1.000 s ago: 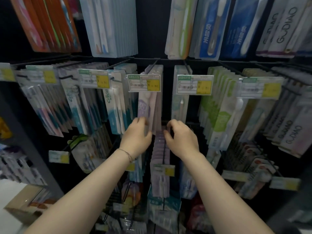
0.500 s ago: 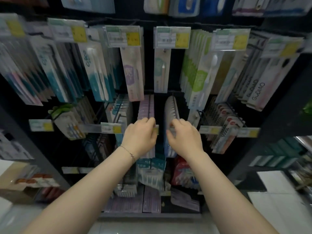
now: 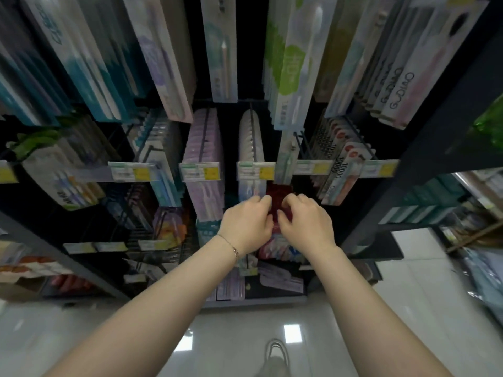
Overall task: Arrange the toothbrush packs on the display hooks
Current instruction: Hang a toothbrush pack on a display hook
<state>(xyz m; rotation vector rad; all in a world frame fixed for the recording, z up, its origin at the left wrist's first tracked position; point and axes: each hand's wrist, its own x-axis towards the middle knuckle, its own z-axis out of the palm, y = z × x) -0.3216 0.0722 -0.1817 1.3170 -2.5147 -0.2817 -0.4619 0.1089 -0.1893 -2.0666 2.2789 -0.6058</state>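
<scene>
Left hand (image 3: pixel 247 221): fingers curled against red card toothbrush packs (image 3: pixel 279 192), lower centre row.
Right hand (image 3: pixel 306 221): curled likewise; we cannot tell either grip.
Progress: black wire display hooks (image 3: pixel 251 123) above look full; this row seems unfinished.

Light: dim between the dark shelves (image 3: pixel 381 202), brighter on the pale floor (image 3: pixel 424 270).
Glare: square lamp reflections (image 3: pixel 292 333) on the glossy floor.
Blur: upper toothbrush packs (image 3: pixel 168 63) motion-smeared; price labels (image 3: pixel 201 171) unreadable.
Distortion: wide-angle bending splays the edges.
</scene>
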